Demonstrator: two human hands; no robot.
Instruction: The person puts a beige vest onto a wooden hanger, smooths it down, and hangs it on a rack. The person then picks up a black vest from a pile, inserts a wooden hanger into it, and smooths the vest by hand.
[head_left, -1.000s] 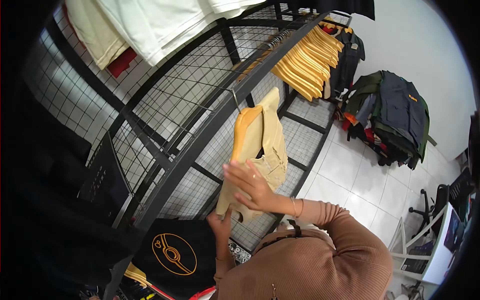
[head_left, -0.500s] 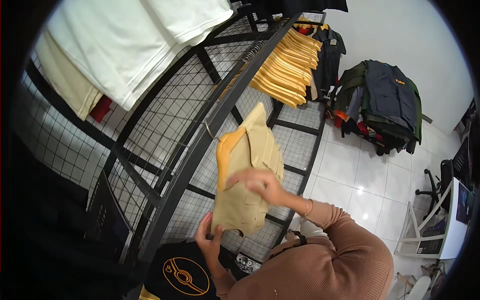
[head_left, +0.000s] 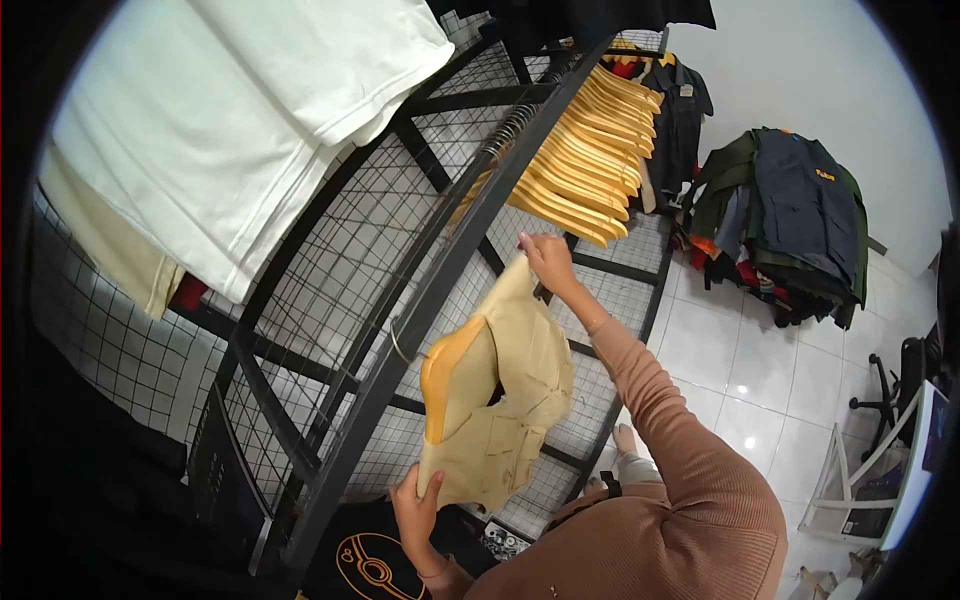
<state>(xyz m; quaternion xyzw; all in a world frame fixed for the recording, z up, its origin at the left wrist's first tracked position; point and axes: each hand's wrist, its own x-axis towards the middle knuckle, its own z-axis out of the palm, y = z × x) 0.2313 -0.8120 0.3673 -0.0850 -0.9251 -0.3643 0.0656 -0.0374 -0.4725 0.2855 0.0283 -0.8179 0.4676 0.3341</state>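
Note:
A beige vest [head_left: 525, 370] with pockets hangs on a wooden hanger [head_left: 447, 375], whose metal hook goes over the dark rail [head_left: 440, 290] of the rack. My right hand [head_left: 548, 262] pinches the far shoulder of the vest. At the near shoulder, my left hand [head_left: 417, 510] grips the vest's edge between thumb and fingers. Between the two shoulders, the front panels hang down with a dark gap at the middle. Part of the hanger is covered by the cloth.
Several bare wooden hangers [head_left: 590, 150] crowd the rail's far end. White shirts [head_left: 240, 110] hang at upper left. Beyond the rack, dark vests [head_left: 790, 200] form a bulky cluster. A black garment with an orange emblem [head_left: 375, 568] lies below; a white desk [head_left: 905, 470] stands at right.
My right hand has moved from the middle of the vest to its far shoulder and grips it there. The vest's front has spread more. My left hand stays at the near shoulder.

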